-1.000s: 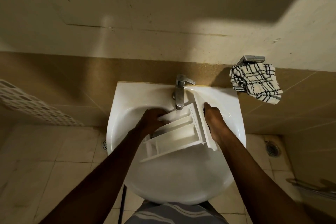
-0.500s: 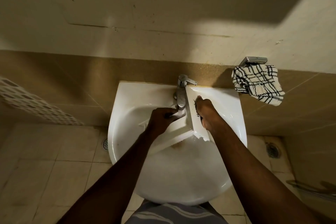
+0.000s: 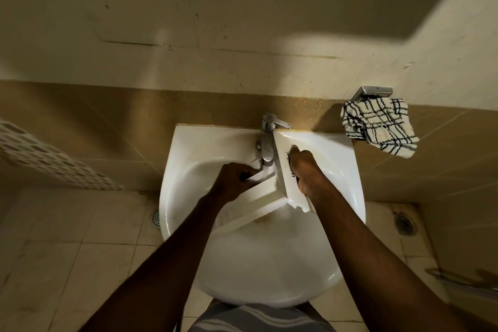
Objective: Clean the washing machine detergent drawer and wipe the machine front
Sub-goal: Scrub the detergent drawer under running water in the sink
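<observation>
head view is showing one white sink (image 3: 188, 159) holding one detergent drawer (image 3: 258, 205), tilted under the single tap (image 3: 267, 143). the left hand (image 3: 234, 180) is curling closed around the drawer's far edge; the right hand (image 3: 307, 170) is gripping its front panel, fingers wrapped over. one checked cloth (image 3: 377, 127) is hanging well right of the right hand.

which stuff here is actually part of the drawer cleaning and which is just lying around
In use:
- detergent drawer, held over the sink under the tap
- left hand on the drawer body
- right hand on its front panel

Just there:
- checked cloth hanging on a metal holder
- floor drains
</observation>
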`<state>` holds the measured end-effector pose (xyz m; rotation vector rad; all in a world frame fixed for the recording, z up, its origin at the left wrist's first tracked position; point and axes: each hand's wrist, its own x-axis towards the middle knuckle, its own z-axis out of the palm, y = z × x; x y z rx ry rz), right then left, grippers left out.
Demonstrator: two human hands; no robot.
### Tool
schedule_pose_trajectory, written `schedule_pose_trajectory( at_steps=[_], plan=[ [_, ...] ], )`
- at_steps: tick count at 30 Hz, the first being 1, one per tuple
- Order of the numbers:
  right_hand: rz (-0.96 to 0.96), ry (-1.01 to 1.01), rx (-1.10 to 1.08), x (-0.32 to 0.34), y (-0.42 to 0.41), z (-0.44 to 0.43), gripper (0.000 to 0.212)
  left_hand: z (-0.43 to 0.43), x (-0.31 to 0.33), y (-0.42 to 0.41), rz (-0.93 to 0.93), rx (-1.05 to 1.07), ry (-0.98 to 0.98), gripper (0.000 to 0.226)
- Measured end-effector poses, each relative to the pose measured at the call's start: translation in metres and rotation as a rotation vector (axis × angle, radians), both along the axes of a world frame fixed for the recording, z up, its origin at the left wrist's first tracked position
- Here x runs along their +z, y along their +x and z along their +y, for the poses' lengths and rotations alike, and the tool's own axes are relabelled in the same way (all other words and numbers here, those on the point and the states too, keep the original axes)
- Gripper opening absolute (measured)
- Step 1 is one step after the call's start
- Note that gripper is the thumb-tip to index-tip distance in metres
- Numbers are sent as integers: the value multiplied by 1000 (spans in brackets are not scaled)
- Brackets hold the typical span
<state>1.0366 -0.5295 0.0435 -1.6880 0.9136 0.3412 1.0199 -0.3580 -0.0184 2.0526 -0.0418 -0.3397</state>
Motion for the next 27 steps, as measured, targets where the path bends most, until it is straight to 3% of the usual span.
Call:
schedule_pose_trajectory(
  at_steps=[4,5,10,14,17,23,27],
  plan=[
    [-10,-19,-6,-1,-2,-1,50,-4,8,11,-48,-195,186,16],
    [-11,-21,-4,-1,-2,-1,49,-11,12,14,-85,-187,190,21],
    [-21,0,-6,3,-3,0,49,-23,6,1,-43,34,-61,17],
    [-3,-2,-7,1,-4,0,49,-12,-2,6,-53,-38,9,27],
    [-16,-37,2,0,-4,0,48,-13,5,11,-137,-195,96,19],
    [-25,-23,17,-1,-3,1,48,-27,0,-3,-119,15,-54,17],
    [-7,-39,28,1,-3,0,50,-23,-5,-4,-105,-26,-90,11]
  ],
)
